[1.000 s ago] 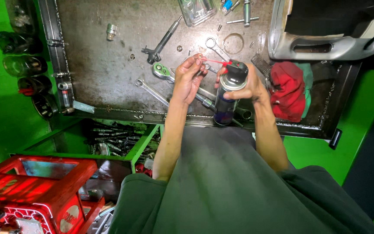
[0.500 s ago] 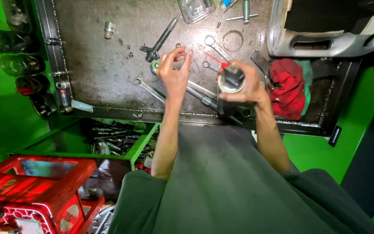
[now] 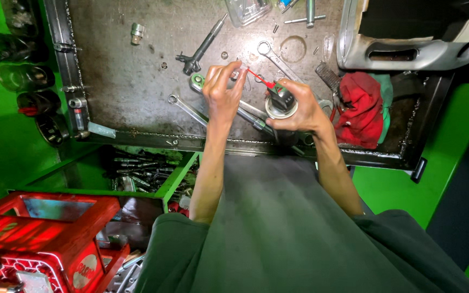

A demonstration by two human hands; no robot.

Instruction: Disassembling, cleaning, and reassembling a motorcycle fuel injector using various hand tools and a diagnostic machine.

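Note:
My right hand (image 3: 302,114) grips an aerosol spray can (image 3: 281,104) seen from above, with a thin red straw (image 3: 260,79) pointing up and left from its nozzle. My left hand (image 3: 222,92) pinches a small part between fingertips at the tip of the straw; the part is too small to make out. Both hands hover over a dark, stained metal workbench (image 3: 131,81). Several wrenches lie under them, among them a ring spanner (image 3: 273,57) and a ratchet handle (image 3: 248,115).
A red rag (image 3: 360,108) lies to the right of my right hand, below a grey plastic casing (image 3: 408,49). A cross tool (image 3: 199,46) and a socket (image 3: 135,31) lie on the bench. Dark bottles (image 3: 25,76) line the left edge. A red crate (image 3: 50,239) stands at lower left.
My left hand rose from beside the can towards the far side of the bench, now pinching at the straw's tip. The can stayed in my right hand, shifting slightly.

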